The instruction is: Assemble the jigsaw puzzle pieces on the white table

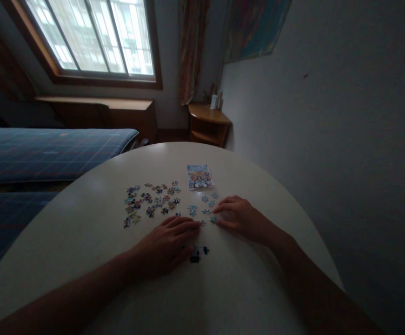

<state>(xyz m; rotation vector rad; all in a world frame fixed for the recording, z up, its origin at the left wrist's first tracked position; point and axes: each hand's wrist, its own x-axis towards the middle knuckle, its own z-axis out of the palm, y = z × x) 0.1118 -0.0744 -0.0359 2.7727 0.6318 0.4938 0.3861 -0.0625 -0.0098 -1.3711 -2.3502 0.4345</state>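
My left hand (174,243) lies low over the table with its fingers stretched out, their tips at a small pale jigsaw piece (202,223). Below its thumb are dark joined-looking jigsaw pieces (195,254). My right hand (240,218) has curved fingers set apart; a lower fingertip meets a green-blue jigsaw piece (213,219) on the table. Between and beyond the hands lie several light blue pieces, among them a larger one (192,210). Farther left spreads a loose group of multicoloured jigsaw pieces (157,201). A printed picture sheet (200,177) lies behind the pieces.
The round white table (251,288) carries everything. A bed with a blue plaid cover (49,153) stands to the left. Behind are a wooden corner shelf (209,115), a low cabinet (129,104) and a window (101,37). A wall (328,139) runs along the right.
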